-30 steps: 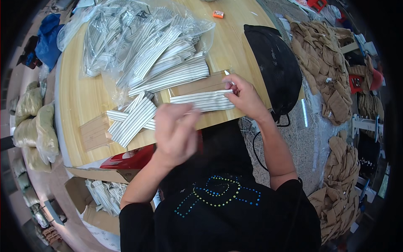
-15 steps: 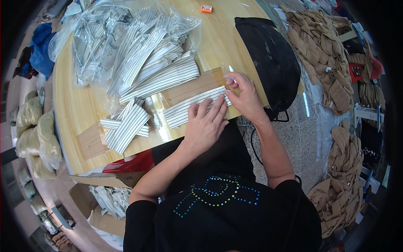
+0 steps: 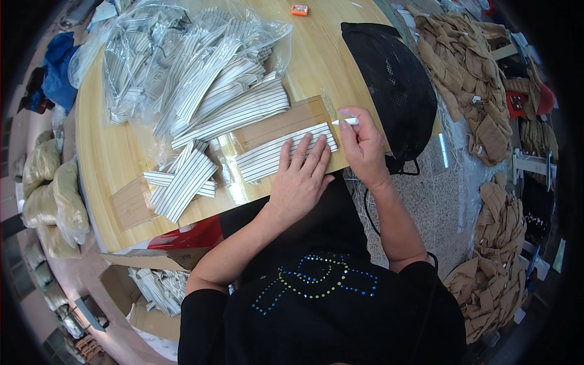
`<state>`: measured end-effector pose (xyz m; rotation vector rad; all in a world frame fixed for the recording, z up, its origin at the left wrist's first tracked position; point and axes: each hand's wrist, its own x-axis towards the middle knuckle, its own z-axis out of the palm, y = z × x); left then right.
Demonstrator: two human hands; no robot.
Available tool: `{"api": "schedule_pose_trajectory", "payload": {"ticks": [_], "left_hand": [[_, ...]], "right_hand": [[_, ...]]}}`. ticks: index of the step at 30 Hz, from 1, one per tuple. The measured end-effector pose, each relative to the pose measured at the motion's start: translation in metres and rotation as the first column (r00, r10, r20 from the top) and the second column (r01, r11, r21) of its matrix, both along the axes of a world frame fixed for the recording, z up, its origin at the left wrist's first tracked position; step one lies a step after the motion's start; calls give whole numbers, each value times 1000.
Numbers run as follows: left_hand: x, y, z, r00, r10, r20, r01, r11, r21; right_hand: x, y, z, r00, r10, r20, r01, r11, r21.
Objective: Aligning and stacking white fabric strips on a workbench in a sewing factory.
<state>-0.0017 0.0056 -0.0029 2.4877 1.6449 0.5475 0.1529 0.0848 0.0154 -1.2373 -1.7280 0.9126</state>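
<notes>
Pressing flat with its fingers outstretched, the left hand (image 3: 301, 176) lies on a striped cloth strip (image 3: 258, 163) near the table's near edge. The strip is a long, narrow band of thin white fabric with fine dark lines running lengthwise, its right end reaching just past the fingertips. Along its far side shows a flat piece of brown cardboard (image 3: 283, 125), smooth and stiff, with straight lines drawn on it and shiny clear tape at its right end. The right hand (image 3: 365, 146) is curled around a slim white pen (image 3: 345, 121), pinching it between thumb and forefinger; the pen points left, its tip just beside the strip's right end.

The table (image 3: 319, 67) has a smooth, pale wood-grain top. To the left, crossed striped strips (image 3: 188, 179) overlap a second cardboard piece (image 3: 131, 204). On the far left, a crinkled clear plastic bag (image 3: 277, 36) spreads over a heap of striped strips (image 3: 243, 115), crowding the far side of the cardboard. A black mesh bag (image 3: 389, 85) hangs over the table's right edge, near the right hand. A small orange box (image 3: 299, 10) sits at the far side. Near left, below the tabletop, a cardboard box (image 3: 152, 322) holds more striped cloth (image 3: 158, 289). Rumpled brown garments (image 3: 465, 79) lie on the right, and bulging yellowish sacks (image 3: 67, 194) on the left.
</notes>
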Motion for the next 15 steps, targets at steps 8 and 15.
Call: {"api": "schedule_pose_trajectory", "payload": {"ticks": [8,15], "left_hand": [[2,-1,-3,999,-22,-34,22,1000,-17],[2,-1,-6,1000,-15,-26,15,1000,-19]], "right_hand": [[4,5,-10,975,201,-94,-216,956,-197],[1,5,-5,980,192,52,-185,976,-111]]}}
